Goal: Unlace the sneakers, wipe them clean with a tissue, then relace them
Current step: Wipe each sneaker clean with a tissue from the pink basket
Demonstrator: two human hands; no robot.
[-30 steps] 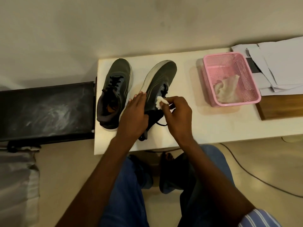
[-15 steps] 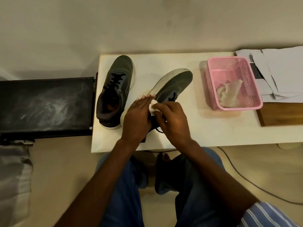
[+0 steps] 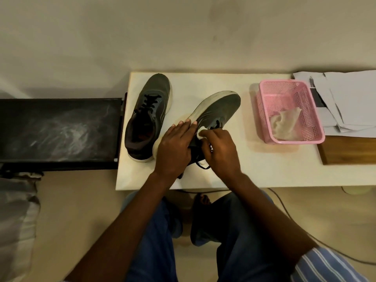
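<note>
Right hand (image 3: 220, 151), fingers curled, pinches a wadded white tissue (image 3: 201, 132) against the upper of a dark sneaker (image 3: 217, 110) tipped on its side on the white table (image 3: 254, 171). Left hand (image 3: 174, 148) lies flat on its pale sole edge, steadying it. Its mate (image 3: 148, 117) stands laced just beside; a pink basket (image 3: 317, 137) holds used tissue. Wiping appears underway; next, probably turning the shoe to reach unwiped areas.

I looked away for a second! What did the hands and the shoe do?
The tilted grey sneaker swung its toe to the right. The right hand slid the small white tissue wad back toward the left hand, which still steadies it. The other grey sneaker and pink plastic basket stayed put.
</note>
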